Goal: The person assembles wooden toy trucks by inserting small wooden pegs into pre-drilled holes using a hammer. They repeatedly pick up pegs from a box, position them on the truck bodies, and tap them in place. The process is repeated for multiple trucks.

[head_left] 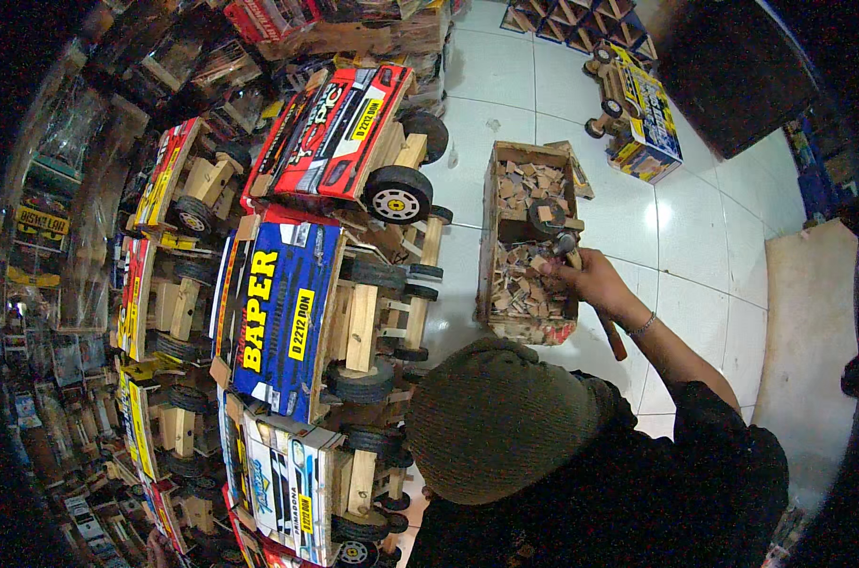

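At the lower left edge, a small patch of skin that looks like my left hand (157, 547) shows beside the stacked wooden toy trucks. Its fingers are too dim and cut off to read. My right hand is not in view. A co-worker in a dark knit cap (505, 417) and black shirt fills the lower right. That person's right hand (595, 284) is at a hammer (613, 333) with a reddish-brown handle, over a long wooden box (492, 246). The box holds many small brown pieces (533, 185) and a dark round wheel (546, 217).
Toy trucks with black wheels stand on end at left: a red one (339, 133), a blue one (283, 317) and a white one (283, 473). More wrapped trucks crowd behind them. A yellow-and-blue truck (645, 114) lies on the white tile floor (704, 246). A pale board (808, 303) stands at right.
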Demonstrator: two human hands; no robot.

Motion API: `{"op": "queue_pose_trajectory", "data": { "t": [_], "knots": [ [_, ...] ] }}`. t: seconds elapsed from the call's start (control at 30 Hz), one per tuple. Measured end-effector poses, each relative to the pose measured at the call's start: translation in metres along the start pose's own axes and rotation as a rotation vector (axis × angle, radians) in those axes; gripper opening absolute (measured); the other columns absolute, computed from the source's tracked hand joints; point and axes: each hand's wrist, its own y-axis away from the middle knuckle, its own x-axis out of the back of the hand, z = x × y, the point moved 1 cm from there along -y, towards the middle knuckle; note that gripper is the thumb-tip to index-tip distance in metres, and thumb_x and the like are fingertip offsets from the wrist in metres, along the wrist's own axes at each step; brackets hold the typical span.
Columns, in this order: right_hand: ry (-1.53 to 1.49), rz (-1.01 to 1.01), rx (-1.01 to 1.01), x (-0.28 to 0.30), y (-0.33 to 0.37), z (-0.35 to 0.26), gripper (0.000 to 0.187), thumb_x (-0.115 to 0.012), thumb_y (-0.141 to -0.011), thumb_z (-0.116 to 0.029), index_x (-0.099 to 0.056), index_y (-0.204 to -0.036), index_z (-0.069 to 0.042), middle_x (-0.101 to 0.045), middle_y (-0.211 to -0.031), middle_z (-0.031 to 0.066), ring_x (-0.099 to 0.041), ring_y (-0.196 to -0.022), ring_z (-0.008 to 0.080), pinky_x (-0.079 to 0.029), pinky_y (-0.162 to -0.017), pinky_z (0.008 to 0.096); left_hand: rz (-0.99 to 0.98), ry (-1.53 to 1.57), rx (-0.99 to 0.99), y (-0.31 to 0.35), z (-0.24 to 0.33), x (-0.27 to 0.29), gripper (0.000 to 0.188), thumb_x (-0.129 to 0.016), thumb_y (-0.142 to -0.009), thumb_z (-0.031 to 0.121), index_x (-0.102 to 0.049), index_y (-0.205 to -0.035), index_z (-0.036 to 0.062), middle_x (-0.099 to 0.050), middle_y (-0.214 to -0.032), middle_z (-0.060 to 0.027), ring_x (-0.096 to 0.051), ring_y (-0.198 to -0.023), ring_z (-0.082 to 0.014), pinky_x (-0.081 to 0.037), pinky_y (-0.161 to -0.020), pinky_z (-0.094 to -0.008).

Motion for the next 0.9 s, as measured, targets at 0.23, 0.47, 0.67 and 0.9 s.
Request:
{"op": "queue_pose_trajectory", "data": {
  "t": [0.23, 0.47, 0.67, 0.9],
  "knots": [
    [-0.102, -0.009, 0.013, 0.006, 0.013, -0.013, 0.036, -0.073, -0.088, -0.033, -0.066, -0.108, -0.005, -0.066, -0.082, -0.0023, -0.053, -0.064, 0.0077, -0.043, -0.056, 0.0238, 0.101, 0.055, -0.095, 0.001, 0.023, -0.001, 0.052, -0.036, -0.106, 0.023, -0.024, -0.156, 0.0104, -0.019, -0.162, -0.0091, -0.019, -0.149, -0.0295, -0.017, -0.12, -0.0504],
    [-0.127, 0.011, 0.041, 0.008, 0.019, -0.013, 0.036, -0.076, -0.085, -0.032, -0.067, -0.108, -0.006, -0.065, -0.079, -0.0031, -0.048, -0.06, 0.0062, -0.038, -0.052, 0.024, 0.146, 0.053, -0.099, 0.003, 0.007, 0.0, 0.053, -0.037, -0.106, 0.021, -0.023, -0.155, 0.0094, -0.019, -0.162, -0.0098, -0.02, -0.148, -0.0306, -0.016, -0.121, -0.0521],
    [0.08, -0.021, -0.001, 0.007, 0.011, 0.0, 0.036, -0.075, -0.087, -0.028, -0.068, -0.11, -0.001, -0.073, -0.098, 0.0105, -0.07, -0.087, 0.0207, -0.054, -0.08, 0.0363, 0.192, 0.07, -0.019, 0.003, -0.001, -0.003, 0.049, -0.04, -0.105, 0.023, -0.034, -0.151, 0.0071, -0.029, -0.158, -0.0126, -0.026, -0.146, -0.0304, -0.02, -0.12, -0.0506],
    [0.819, 0.187, 0.255, -0.011, -0.004, 0.033, 0.037, -0.066, -0.088, -0.036, -0.067, -0.116, -0.012, -0.069, -0.082, 0.0231, -0.068, -0.076, 0.0402, -0.054, -0.07, 0.0509, 0.196, -0.054, -0.107, -0.001, -0.015, -0.008, 0.046, -0.042, -0.105, 0.026, -0.042, -0.147, 0.0055, -0.039, -0.152, -0.0138, -0.033, -0.142, -0.0302, -0.026, -0.117, -0.048]
  ]
}}
